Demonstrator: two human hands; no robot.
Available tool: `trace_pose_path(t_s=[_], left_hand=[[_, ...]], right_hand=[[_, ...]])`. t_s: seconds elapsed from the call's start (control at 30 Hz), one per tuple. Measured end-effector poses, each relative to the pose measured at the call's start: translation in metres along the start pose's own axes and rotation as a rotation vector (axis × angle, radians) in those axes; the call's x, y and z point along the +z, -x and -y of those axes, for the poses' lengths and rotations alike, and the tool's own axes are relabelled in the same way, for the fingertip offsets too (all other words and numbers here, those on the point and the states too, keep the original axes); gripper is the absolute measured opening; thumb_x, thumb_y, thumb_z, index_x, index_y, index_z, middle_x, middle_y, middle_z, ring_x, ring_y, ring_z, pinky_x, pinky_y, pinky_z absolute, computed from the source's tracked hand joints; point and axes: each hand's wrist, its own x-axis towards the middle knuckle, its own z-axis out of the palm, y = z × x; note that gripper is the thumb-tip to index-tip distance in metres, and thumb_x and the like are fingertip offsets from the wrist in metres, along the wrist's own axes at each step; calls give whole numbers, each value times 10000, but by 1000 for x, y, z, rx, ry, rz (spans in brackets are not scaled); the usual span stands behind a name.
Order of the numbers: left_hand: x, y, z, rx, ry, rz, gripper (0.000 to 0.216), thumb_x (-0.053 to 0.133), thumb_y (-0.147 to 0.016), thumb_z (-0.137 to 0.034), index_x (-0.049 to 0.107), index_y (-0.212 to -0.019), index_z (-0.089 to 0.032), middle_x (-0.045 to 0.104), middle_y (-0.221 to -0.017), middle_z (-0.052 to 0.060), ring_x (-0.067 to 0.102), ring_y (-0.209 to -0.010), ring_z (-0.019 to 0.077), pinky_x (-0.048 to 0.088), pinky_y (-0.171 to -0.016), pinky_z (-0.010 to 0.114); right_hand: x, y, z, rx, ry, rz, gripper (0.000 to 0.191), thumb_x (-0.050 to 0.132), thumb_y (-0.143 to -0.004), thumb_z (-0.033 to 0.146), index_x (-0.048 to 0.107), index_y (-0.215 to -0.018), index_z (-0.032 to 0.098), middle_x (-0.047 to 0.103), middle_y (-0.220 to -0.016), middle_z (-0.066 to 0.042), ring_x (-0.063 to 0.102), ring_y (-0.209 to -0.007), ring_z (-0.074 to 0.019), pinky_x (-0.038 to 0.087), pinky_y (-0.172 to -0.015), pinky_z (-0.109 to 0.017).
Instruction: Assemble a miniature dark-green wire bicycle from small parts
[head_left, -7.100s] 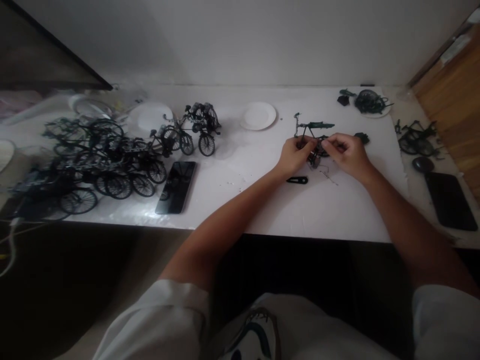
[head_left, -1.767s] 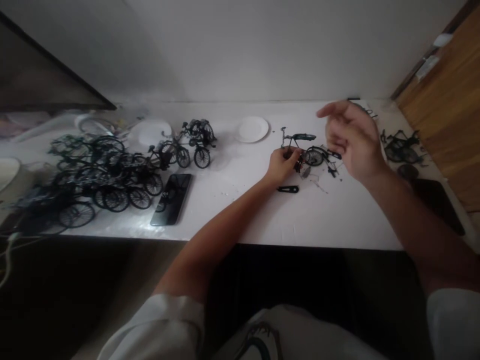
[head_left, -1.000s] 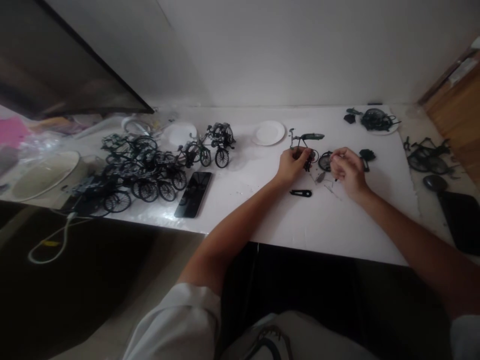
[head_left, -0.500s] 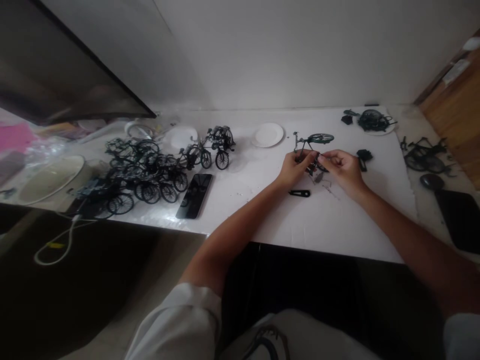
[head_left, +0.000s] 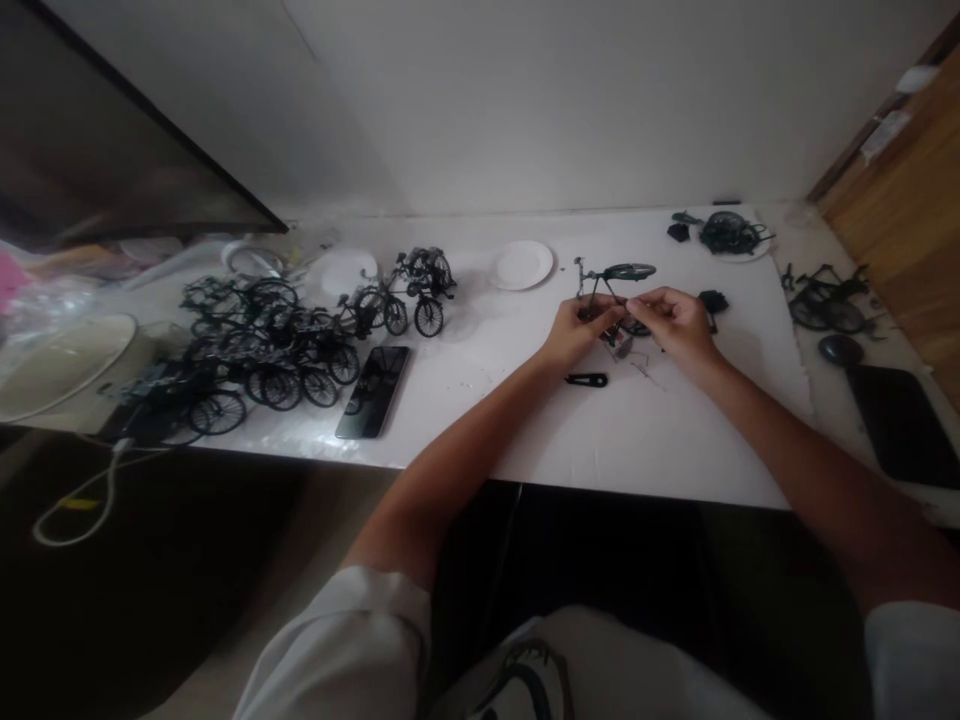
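Note:
A small dark model bicycle (head_left: 628, 272) is tipped on its side between my two hands, one wheel pointing away from me. My left hand (head_left: 576, 330) is closed round its frame. From the other side my right hand (head_left: 677, 325) pinches at the bicycle near its middle, fingertips meeting those of the left. Whether a small part sits between the fingertips cannot be made out. Just below my hands lie thin loose bits (head_left: 646, 372) on the white board. A black flat tool with a hole (head_left: 587, 380) rests near my left wrist.
Several model bicycles (head_left: 277, 340) crowd the left side, beside a phone (head_left: 373, 392) and a large bowl (head_left: 67, 370). White paper plates (head_left: 521, 265) stand at the back. On the right are bicycle parts (head_left: 731, 233), more frames (head_left: 829, 298), a mouse (head_left: 841, 349) and a black slab (head_left: 904, 425).
The whole view has shifted slightly, so things appear a little further left. Both hands keep their hold on the model bicycle, with only slight finger movement.

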Motion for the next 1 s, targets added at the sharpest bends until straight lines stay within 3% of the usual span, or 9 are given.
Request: trace_pose_path(t_s=[0.1, 0.2, 0.33, 0.47, 0.57, 0.7, 0.87, 1.0], left_hand=[[1, 0, 3, -18, 8, 12, 480, 881, -859, -573, 784, -1027, -134, 801, -937, 91, 746, -716, 137, 593, -690, 277], [1, 0, 2, -36, 20, -16, 460, 877, -881, -543, 786, -1073, -134, 807, -952, 97, 744, -720, 140, 601, -694, 285], [-1, -1, 0, -73, 31, -145, 314, 837, -946, -423, 770, -1050, -134, 808, -955, 97, 735, -718, 128, 603, -707, 279], [-6, -6, 2, -39, 44, -263, 240, 803, -975, -372, 747, -992, -139, 788, -926, 85, 709, -677, 110, 581, -668, 259], [-10, -10, 4, -16, 12, -329, 241, 805, -972, -374, 736, -979, -143, 778, -925, 79, 708, -676, 111, 576, -656, 255], [-14, -13, 5, 4, -28, -391, 208, 792, -977, -351, 737, -989, -150, 775, -926, 65, 696, -658, 104, 584, -661, 260], [-19, -14, 5, 32, -67, -452, 207, 773, -988, -369, 746, -1021, -166, 789, -963, 70, 725, -693, 118, 602, -690, 277], [-21, -14, 5, 48, -92, -463, 216, 771, -987, -377, 745, -1021, -165, 791, -981, 85, 726, -699, 124, 608, -693, 291]], right_hand=[[-8, -5, 1, 25, 5, 36, 545, 919, -694, 680, 746, -880, 197, 494, -585, 55, 345, -509, -90, 214, -461, -273], [-22, -16, 1, 24, -94, 5, 560, 857, -758, 745, 702, -905, 228, 372, -559, 91, 251, -471, -84, 141, -445, -282], [-39, -28, 0, -91, -288, -142, 549, 696, -888, 778, 541, -748, 271, 195, -511, 116, 142, -436, -86, 121, -430, -299], [-44, -32, 0, -78, -328, -85, 614, 665, -858, 858, 528, -718, 275, 157, -476, 118, 105, -408, -86, 90, -418, -293], [-41, -29, 3, -92, -327, -80, 646, 677, -811, 898, 553, -695, 274, 167, -469, 113, 108, -403, -87, 86, -423, -290], [-27, -14, 3, -62, -340, -73, 720, 548, -819, 981, 429, -642, 293, 159, -441, 92, 133, -396, -112, 164, -423, -303], [-1, 8, -5, 52, -149, 121, 765, 488, -797, 1022, 511, -614, 280, 241, -456, 65, 198, -425, -109, 182, -462, -307], [8, 14, -14, 91, -130, 243, 718, 616, -790, 951, 564, -602, 260, 258, -459, 77, 212, -433, -101, 183, -466, -297]])
